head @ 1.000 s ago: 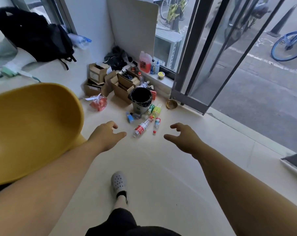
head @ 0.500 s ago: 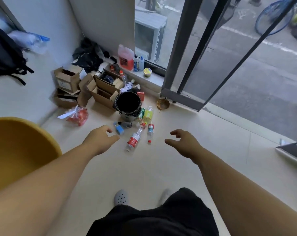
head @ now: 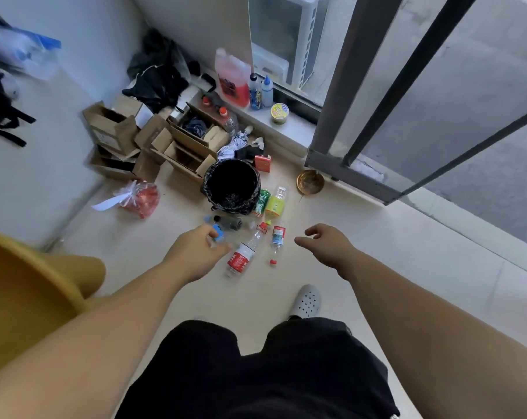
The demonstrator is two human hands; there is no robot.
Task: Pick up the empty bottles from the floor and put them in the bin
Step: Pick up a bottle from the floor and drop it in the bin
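A round bin with a black liner stands on the pale floor. Empty bottles lie in front of it: a clear one with a red label, a small clear one with a red cap, a yellow-green one, a green one, a dark one and a blue-labelled one. My left hand hovers just left of the red-label bottle, fingers loosely apart and holding nothing. My right hand hangs to the right of the small bottle, fingers curled apart, also holding nothing.
Open cardboard boxes crowd the wall behind the bin. A red bag lies left of the bin, a brass bowl to its right. A yellow chair is at my left. My grey shoe is on the floor.
I have stepped closer: the bin and bottles are larger and nearer in view. Both hands have reached forward toward the bottles, and the yellow chair has slid off to the left.
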